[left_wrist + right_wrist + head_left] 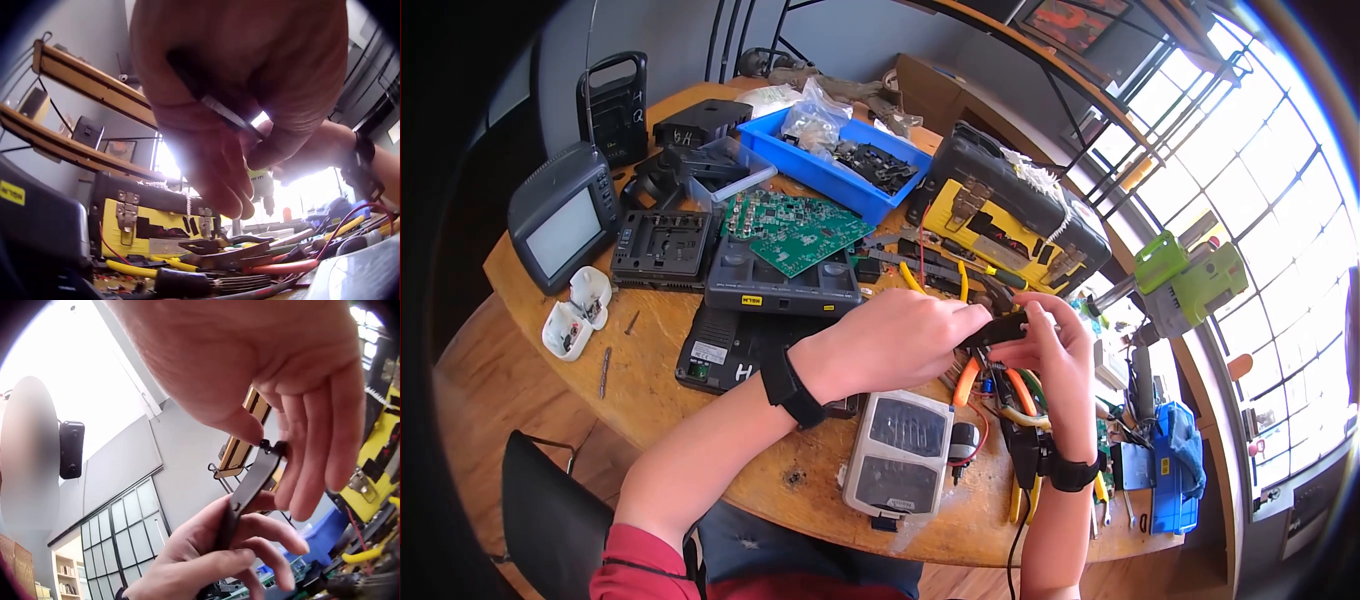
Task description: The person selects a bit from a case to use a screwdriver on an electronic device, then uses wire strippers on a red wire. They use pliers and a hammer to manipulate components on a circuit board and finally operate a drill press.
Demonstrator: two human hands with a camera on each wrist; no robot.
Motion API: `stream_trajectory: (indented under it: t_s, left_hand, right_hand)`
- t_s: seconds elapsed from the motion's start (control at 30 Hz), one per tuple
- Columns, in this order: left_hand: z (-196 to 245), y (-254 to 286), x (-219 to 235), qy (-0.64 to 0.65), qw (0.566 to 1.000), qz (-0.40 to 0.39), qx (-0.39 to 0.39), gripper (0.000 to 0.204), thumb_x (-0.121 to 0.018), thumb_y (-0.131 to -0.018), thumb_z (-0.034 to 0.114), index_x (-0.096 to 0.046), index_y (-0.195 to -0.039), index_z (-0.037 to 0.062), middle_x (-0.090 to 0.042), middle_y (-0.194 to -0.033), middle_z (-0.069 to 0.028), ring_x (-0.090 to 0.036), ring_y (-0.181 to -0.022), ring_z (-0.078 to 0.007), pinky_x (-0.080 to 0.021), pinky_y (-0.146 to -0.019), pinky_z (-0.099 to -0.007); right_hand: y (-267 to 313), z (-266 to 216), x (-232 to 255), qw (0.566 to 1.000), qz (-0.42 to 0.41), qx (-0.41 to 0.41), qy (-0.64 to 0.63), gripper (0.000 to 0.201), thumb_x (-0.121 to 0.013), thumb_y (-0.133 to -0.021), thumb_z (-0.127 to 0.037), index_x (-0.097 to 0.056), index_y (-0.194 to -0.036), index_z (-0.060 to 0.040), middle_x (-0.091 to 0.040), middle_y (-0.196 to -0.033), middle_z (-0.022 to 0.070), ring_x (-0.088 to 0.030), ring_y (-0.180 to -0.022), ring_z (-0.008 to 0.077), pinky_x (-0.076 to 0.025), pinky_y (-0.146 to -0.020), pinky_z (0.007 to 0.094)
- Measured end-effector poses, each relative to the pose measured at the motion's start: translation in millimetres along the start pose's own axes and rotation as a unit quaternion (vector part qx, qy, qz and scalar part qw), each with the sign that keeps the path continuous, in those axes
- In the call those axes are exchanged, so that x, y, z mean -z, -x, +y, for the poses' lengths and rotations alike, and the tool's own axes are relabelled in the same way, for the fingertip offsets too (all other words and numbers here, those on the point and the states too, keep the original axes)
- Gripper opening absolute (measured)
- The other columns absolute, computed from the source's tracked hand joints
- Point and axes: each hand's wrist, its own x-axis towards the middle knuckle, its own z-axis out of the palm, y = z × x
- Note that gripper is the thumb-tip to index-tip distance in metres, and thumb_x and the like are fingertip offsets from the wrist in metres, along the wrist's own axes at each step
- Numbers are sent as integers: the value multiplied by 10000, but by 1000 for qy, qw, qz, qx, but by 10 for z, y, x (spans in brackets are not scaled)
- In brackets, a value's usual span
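Note:
My left hand [890, 345] and right hand [1055, 345] meet over the right part of the table, both on one narrow black part [250, 487]. In the right wrist view the part is long and slightly bent, with a small round detail midway and a notched upper end. The left thumb and fingers grip its lower end. At the notched end, the right thumb and fingertips pinch it. Seen from the left wrist, a dark slim piece [219, 111] with a pale edge crosses the left palm. Pliers with orange handles [966, 382] lie below the hands.
A black and yellow toolbox [990, 225] and a blue tray [785, 160] of parts stand behind. Left are a green circuit board [800, 235] on black devices and a small monitor [565, 220]. A grey organizer case [898, 455] lies in front; a green power tool [1190, 285] stands right.

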Motion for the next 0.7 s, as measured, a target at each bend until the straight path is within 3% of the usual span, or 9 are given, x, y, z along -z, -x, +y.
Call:
stream_trajectory:
  t_s: [0.07, 0.2, 0.37, 0.4, 0.47, 0.53, 0.6, 0.7]
  left_hand:
    - [41, 10, 98, 79, 994, -41, 57, 393, -660, -884, 59, -555, -1261, 20, -715, -947, -186, -724, -833, -378, -578, -709, -470]
    - [-19, 52, 55, 161, 984, -24, 79, 381, -649, -926, 94, -531, -1279, 17, -716, -906, -206, -721, -771, -380, -572, -690, -466]
    - [2, 64, 87, 255, 950, -45, 172, 396, -604, -924, 42, -514, -1308, 3, -735, -941, -159, -734, -708, -291, -584, -687, -396]
    - [8, 71, 76, 253, 950, -55, 173, 396, -604, -924, 42, -514, -1308, 3, -735, -941, -159, -734, -708, -291, -584, -687, -396]
    - [28, 83, 71, 211, 964, -55, 154, 432, -597, -904, 9, -509, -1327, 4, -740, -962, -132, -740, -716, -262, -587, -691, -380]
    - [32, 92, 73, 212, 963, -65, 155, 445, -601, -895, 2, -512, -1332, 9, -740, -970, -129, -740, -719, -259, -586, -692, -379]
    - [30, 99, 69, 212, 962, -77, 155, 459, -605, -886, -5, -515, -1336, 15, -740, -978, -127, -739, -722, -257, -586, -693, -378]
    - [44, 100, 87, 212, 965, -51, 145, 469, -597, -877, -27, -528, -1340, 14, -748, -999, -104, -727, -703, -233, -578, -681, -341]
  right_hand:
    - [-51, 11, 2, 999, -43, 16, -14, 300, -532, -1106, -240, -624, -1254, 5, -737, -873, 129, -762, -723, 181, -600, -633, 255]
    - [-133, -7, 127, 995, -90, 38, 16, 313, -522, -1109, -235, -622, -1289, 1, -733, -847, 118, -724, -680, 154, -579, -640, 256]
    - [-137, -54, 215, 993, -63, 64, 73, 229, -566, -1057, -87, -664, -1254, -20, -706, -827, 42, -644, -717, 73, -507, -675, 227]
    - [-134, -18, 208, 993, -54, 81, 67, 225, -601, -1024, -65, -675, -1234, -35, -708, -855, 18, -643, -752, 59, -484, -669, 222]
    - [-133, -25, 246, 978, -35, 114, 172, 237, -641, -973, -45, -690, -1204, -51, -704, -873, -4, -639, -772, 55, -471, -673, 224]
    - [-145, -6, 274, 963, -20, 168, 209, 248, -674, -922, -34, -707, -1168, -49, -697, -871, -2, -644, -777, 80, -475, -678, 233]
    - [-166, 9, 320, 960, -24, 176, 215, 236, -678, -914, -30, -716, -1146, -48, -699, -873, 3, -654, -789, 89, -496, -680, 248]
    - [-179, 51, 346, 953, -43, 198, 225, 239, -689, -896, -27, -727, -1132, -38, -706, -871, 59, -685, -807, 167, -545, -697, 293]
